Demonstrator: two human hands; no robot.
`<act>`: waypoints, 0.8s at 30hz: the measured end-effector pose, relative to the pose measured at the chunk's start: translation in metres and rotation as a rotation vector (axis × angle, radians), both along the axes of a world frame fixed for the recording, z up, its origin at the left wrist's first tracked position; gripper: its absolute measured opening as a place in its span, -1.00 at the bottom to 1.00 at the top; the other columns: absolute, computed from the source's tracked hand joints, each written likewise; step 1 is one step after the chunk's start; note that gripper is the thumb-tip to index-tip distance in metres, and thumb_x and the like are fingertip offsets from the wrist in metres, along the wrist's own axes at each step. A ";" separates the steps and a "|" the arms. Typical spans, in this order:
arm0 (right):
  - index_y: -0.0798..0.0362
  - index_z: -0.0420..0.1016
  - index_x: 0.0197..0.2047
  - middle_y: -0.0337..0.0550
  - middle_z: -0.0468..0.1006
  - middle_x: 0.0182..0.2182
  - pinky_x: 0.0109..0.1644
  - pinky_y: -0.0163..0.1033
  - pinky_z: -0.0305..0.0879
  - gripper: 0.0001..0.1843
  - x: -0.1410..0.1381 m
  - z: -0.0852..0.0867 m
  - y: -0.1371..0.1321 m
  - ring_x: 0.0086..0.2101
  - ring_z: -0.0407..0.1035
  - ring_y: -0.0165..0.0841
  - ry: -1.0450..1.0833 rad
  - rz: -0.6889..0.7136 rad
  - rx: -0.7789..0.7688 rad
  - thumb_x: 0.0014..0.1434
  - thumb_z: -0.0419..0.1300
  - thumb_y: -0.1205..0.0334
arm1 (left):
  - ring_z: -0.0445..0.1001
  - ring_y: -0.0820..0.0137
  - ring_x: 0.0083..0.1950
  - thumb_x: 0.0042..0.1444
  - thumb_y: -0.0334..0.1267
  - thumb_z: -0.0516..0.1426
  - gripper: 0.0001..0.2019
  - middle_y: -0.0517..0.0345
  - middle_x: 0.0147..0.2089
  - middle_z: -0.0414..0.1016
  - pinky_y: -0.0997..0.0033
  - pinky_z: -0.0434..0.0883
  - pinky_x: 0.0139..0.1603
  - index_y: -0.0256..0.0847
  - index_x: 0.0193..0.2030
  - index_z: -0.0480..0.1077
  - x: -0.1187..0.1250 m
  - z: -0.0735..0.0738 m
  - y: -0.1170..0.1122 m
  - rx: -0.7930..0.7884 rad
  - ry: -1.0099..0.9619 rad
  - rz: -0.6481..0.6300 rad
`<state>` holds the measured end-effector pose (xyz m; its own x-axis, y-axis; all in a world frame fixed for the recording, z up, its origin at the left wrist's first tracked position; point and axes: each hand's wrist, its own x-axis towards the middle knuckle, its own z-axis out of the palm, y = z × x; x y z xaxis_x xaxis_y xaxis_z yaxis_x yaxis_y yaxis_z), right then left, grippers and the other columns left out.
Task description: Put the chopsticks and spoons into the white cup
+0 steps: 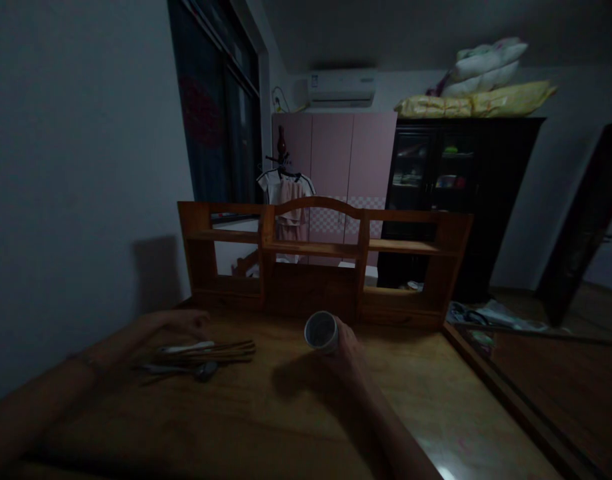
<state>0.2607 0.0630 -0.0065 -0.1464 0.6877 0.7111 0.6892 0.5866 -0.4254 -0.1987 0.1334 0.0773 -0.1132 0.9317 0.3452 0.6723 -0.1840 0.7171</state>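
Observation:
My right hand (350,352) is wrapped round a light-coloured cup (322,332), its open mouth tilted toward me, above the middle of the table. At the left, my left hand (186,323) hovers just behind a loose pile of utensils. Its fingers look loosely bent and apart, with nothing visible in them, though the dim light blurs them. In the pile are several brown chopsticks (236,351), a white-handled utensil (189,347) and a metal spoon (206,370). Some of the pile overlaps, so not every piece can be told apart.
The wooden table (246,427) carries a low wooden shelf unit (311,248) along its back edge. A wall (86,167) rises close on the left. Behind are a pink wardrobe (331,153), a dark cabinet (491,173) and clothes on a stand (286,190).

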 end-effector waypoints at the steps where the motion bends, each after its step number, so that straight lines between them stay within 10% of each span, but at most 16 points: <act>1: -0.02 0.07 0.30 -0.02 0.37 0.11 0.10 -0.02 0.32 -0.16 -0.001 0.000 0.000 0.07 0.30 -0.14 0.026 0.016 0.024 -0.01 0.33 0.22 | 0.40 0.37 -0.41 -0.77 0.04 0.42 -0.33 0.22 -0.55 0.52 0.41 0.38 -0.30 -0.33 -0.43 0.46 0.005 0.010 0.006 -0.050 -0.007 -0.095; 6: 0.00 0.04 0.30 0.01 0.32 0.16 0.16 -0.01 0.30 -0.12 -0.005 -0.001 -0.001 0.12 0.28 -0.14 0.154 0.074 0.151 -0.01 0.35 0.19 | 0.43 0.25 -0.06 -0.32 0.24 0.32 -0.09 -0.06 -0.06 0.54 0.17 0.33 0.06 -0.48 0.05 0.34 0.048 0.069 0.038 0.103 -0.169 -0.357; 9: 0.02 0.02 0.31 0.05 0.29 0.18 0.18 0.02 0.28 -0.09 -0.003 0.002 -0.004 0.14 0.25 -0.12 0.164 0.081 0.223 -0.02 0.37 0.19 | 0.38 0.16 0.11 -0.18 0.39 0.14 -0.03 -0.18 0.10 0.41 0.11 0.30 0.14 -0.37 0.21 0.21 0.101 0.079 0.046 0.271 -0.326 -0.437; 17: 0.04 0.04 0.31 0.08 0.23 0.22 0.24 0.08 0.20 -0.20 0.003 0.012 -0.008 0.18 0.19 -0.11 0.182 0.016 0.277 0.08 0.32 0.24 | 0.16 0.08 0.33 -0.30 0.27 0.30 0.07 -0.10 0.31 0.18 0.04 0.15 0.32 -0.04 0.36 0.03 0.260 -0.019 -0.008 0.315 -0.345 -0.832; 24: 0.07 0.11 0.26 0.10 0.36 0.11 0.11 0.07 0.35 -0.20 0.005 -0.011 0.012 0.05 0.34 -0.08 0.243 -0.045 0.182 0.01 0.36 0.22 | 0.16 0.01 0.33 -0.30 -0.12 0.43 0.02 -0.06 0.33 0.16 -0.04 0.20 0.32 -0.01 0.34 0.07 0.291 -0.081 -0.024 0.425 -0.192 -0.783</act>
